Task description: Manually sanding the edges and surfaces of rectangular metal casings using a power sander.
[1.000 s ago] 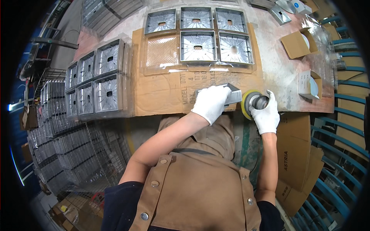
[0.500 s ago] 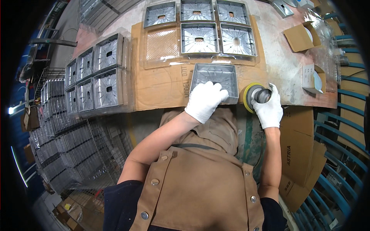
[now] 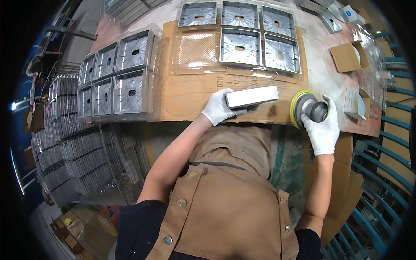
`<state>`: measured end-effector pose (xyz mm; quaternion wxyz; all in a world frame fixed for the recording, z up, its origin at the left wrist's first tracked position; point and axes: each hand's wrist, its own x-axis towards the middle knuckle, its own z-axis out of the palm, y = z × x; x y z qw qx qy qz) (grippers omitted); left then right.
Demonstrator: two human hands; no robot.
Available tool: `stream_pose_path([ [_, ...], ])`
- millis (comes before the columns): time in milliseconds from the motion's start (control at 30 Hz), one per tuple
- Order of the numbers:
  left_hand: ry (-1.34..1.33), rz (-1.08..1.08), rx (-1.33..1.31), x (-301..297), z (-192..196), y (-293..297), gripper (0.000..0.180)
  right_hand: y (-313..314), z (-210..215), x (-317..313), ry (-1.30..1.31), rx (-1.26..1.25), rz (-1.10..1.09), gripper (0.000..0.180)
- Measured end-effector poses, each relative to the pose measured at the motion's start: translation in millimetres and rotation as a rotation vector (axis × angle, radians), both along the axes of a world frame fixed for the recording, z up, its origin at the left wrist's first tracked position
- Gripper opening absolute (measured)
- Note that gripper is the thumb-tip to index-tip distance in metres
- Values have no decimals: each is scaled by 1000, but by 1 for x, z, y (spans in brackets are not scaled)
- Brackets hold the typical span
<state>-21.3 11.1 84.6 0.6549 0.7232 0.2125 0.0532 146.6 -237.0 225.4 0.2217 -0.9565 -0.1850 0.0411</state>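
Observation:
My left hand [image 3: 220, 107], in a white glove, grips a square metal casing [image 3: 253, 97] by its left end. The casing is tipped up over the cardboard, one bright side wall facing me and its hollow inside hidden. My right hand [image 3: 322, 129], also gloved, has fingers and thumb curled round the dark body of an orbital sander [image 3: 313, 110]. That sander lies tilted on its side at the cardboard's right edge, its yellow-rimmed pad facing left. Beyond my hands, a clear plastic tray [image 3: 197, 48] carries several similar casings [image 3: 239, 45]; one pocket at its near left holds none.
Another plastic tray of casings [image 3: 130, 92] stands at the left of the table. Two small open cartons [image 3: 346, 57] with round discs sit on the right. Stacked trays [image 3: 69, 143] fill the floor at left; blue rails [image 3: 377, 190] run along the right. Cardboard [image 3: 186, 104] covers the table's middle.
The casing lay open side up on the cardboard; now my left hand has lifted it and tipped it on edge. My right hand stays at the sander. The whole view has shifted slightly.

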Motion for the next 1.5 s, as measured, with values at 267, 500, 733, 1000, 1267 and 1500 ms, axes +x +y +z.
stream_pose_path([
  [267,-14,-77,156,-2,-23,3,43,85,39,-23,-49,-53,488,77],
  [500,-44,-53,274,0,-40,9,46,146,37,-67,38,-267,717,60],
  [733,-128,15,225,-4,-43,2,39,117,32,-39,-49,-286,542,66],
  [1000,-132,-27,228,0,-46,7,36,154,37,-76,31,-311,787,61],
  [1267,-183,43,73,-5,-50,-1,37,99,32,-32,-109,-235,546,53],
  [1500,-156,37,-26,-1,-36,3,19,129,48,-92,68,-328,784,61],
])
